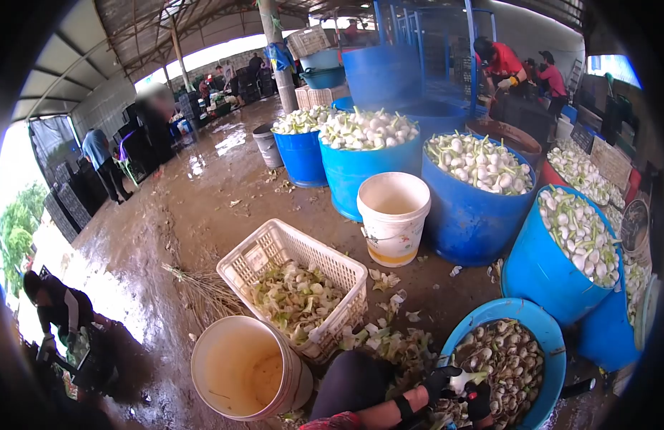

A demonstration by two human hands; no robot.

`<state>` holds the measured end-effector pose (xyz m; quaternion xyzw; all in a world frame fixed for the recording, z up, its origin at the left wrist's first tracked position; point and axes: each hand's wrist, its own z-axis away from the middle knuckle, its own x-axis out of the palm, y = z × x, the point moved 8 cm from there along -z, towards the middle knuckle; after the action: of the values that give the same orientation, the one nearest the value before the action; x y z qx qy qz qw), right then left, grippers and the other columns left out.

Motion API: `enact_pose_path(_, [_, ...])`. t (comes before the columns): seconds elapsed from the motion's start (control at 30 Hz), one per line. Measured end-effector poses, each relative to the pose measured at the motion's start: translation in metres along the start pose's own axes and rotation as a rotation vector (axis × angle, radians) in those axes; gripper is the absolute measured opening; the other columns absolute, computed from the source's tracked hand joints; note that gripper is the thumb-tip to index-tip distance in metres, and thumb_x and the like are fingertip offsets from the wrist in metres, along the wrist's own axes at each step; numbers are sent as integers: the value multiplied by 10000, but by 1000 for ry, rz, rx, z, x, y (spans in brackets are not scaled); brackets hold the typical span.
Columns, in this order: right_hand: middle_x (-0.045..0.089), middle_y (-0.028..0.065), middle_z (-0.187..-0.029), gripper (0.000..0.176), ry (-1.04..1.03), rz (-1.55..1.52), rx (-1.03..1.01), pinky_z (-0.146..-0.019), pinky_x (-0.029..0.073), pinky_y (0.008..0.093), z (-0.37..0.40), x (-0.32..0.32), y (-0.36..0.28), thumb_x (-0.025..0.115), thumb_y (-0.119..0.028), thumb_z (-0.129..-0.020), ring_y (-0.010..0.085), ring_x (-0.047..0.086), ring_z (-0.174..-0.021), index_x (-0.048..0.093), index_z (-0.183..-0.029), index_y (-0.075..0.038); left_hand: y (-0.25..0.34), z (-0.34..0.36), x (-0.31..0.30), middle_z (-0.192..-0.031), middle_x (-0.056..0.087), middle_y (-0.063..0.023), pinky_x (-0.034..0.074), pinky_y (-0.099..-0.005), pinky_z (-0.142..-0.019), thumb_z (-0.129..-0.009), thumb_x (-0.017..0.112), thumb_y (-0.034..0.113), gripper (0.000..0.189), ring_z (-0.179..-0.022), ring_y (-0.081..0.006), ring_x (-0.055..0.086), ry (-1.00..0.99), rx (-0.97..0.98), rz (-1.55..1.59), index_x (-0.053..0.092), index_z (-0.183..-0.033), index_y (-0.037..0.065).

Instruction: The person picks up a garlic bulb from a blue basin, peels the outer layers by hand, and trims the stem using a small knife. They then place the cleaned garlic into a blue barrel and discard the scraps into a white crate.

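Observation:
Dark gloves cover both of my hands, low in the view at the right. My left hand (440, 383) is closed on a pale garlic bulb (461, 381) with a short green stem. Close beside it, my right hand (478, 403) has its fingers bent near the same bulb, with something small and red at the fingers; what it holds is hidden. Both hands are over the left side of a light blue tub (554, 344) full of brownish, unpeeled bulbs (509, 362).
A crate (346, 276) of peelings, an empty-looking bucket (239, 369) and a white bucket (394, 215) stand ahead. Blue barrels (475, 222) heaped with white bulbs line the back and right. A person (67, 315) crouches at far left; others work farther back.

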<state>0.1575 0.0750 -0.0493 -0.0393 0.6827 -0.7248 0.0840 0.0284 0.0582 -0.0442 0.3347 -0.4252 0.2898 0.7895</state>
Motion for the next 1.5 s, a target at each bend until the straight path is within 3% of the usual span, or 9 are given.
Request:
enact_pose_path(0.2, [529,9,-707,120,-15,100,-149,-545,427,240,12,9,-34,547,-110,-763,95,522,-634,538,-840,-19,-1,4,3,-705,574,-75,466,-304,-537,-773,548,330,298,-566,-199,556,155,-35,-34,546,-901,61])
enact_pose_path(0.27, [501,180,-1058,375,0,315,-73,-855,321,479,19,16,-46,496,-210,-817,326,442,-996,462,-1178,-117,-3,7,3,-779,582,-87,480,-316,-597,-785,547,320,322,-640,-216,576,216,-85,-106,528,-966,54])
enact_pose_path(0.3, [493,178,-1070,325,-99,1164,-515,-851,337,430,13,2,18,476,-135,-807,335,432,-1001,497,-1126,-78,2,0,-1,-884,550,-96,451,-325,-685,-792,556,282,345,-767,-221,546,206,111,-313,483,-1041,55])
enact_pose_path(0.47, [541,16,-764,127,100,5,-90,-589,431,248,5,20,-50,537,-86,-767,98,520,-683,533,-869,-11,25,12,4,-1040,515,-90,406,-326,-836,-807,574,218,403,-972,-197,504,125,744,-864,439,-1148,52])
enact_pose_path(0.63, [536,102,-976,260,-14,438,-177,-791,383,377,4,0,-31,522,-121,-734,259,505,-869,539,-992,-96,4,8,25,-782,562,3,454,-243,-594,-779,598,184,229,-686,-95,539,-196,32,-286,551,-975,77])
enact_pose_path(0.97, [392,91,-544,372,287,210,-132,-461,282,323,-6,-9,-39,756,-192,-587,117,324,-541,441,-598,5,33,10,6,-857,594,-28,432,-265,-720,-719,638,36,197,-786,-123,551,133,529,-424,602,-910,6])
enact_pose_path(1.2, [556,159,-604,180,368,395,-94,-503,416,321,-17,-35,-52,662,-75,-572,250,543,-542,548,-655,37,45,26,54,-1008,577,-128,449,-301,-786,-786,592,190,299,-865,-193,570,-229,450,-320,563,-998,-18])
enact_pose_path(1.4, [584,156,-894,403,-638,854,-7,-714,447,362,37,51,-14,705,-207,-594,297,568,-816,584,-938,-37,54,15,34,-1274,346,-218,275,-492,-964,-858,399,384,449,-1198,-403,270,-257,369,146,498,-1080,6])
enact_pose_path(1.5, [569,141,-983,572,-168,689,-150,-762,442,334,22,36,-56,701,-163,-627,249,570,-869,474,-1139,-47,47,16,39,-1273,354,-205,299,-465,-957,-855,394,382,462,-1186,-376,304,-288,278,227,484,-1100,1])
